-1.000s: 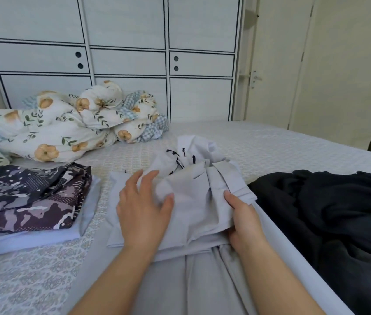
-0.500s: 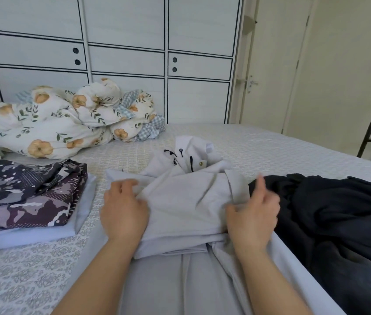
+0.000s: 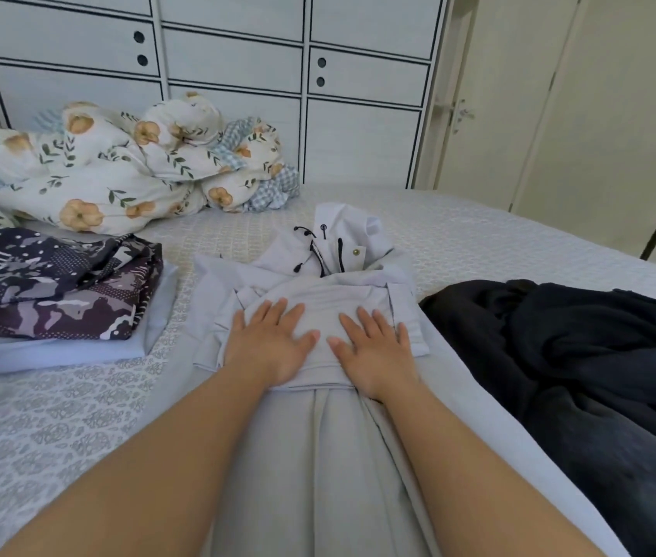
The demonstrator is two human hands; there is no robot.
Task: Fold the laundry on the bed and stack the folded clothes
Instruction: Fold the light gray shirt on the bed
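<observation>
Jacket (image 3: 318, 291), pale grey, lies folded in the middle of the bed (image 3: 479, 235). Left hand (image 3: 270, 343) and right hand (image 3: 374, 351) press flat on it, fingers straight. Folded stack (image 3: 53, 291) sits left; dark clothes (image 3: 583, 355) lie right.

Both bare forearms reach forward, left hand (image 3: 268, 347) and right hand (image 3: 374, 351) lying flat, fingers straight, thumbs nearly meeting.
</observation>
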